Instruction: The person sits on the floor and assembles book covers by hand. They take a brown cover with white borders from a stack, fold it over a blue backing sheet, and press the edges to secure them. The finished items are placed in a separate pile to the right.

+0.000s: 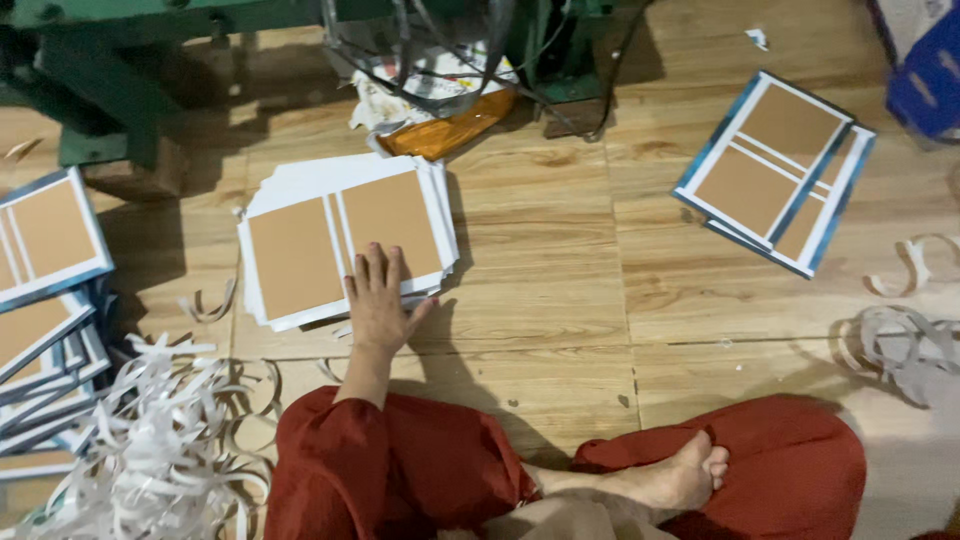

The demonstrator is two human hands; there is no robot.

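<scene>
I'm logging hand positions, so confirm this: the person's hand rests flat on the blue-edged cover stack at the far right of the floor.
Not right. The hand rests flat on the white-edged cover stack in the middle of the floor; the blue-edged covers lie untouched at right. The head view shows it.

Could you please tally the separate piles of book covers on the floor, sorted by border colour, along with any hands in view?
White-bordered piles: 1, the white cover stack under the left hand
Blue-bordered piles: 2, the right blue pile and the left blue pile
Hands: 1
Total: 4
</scene>
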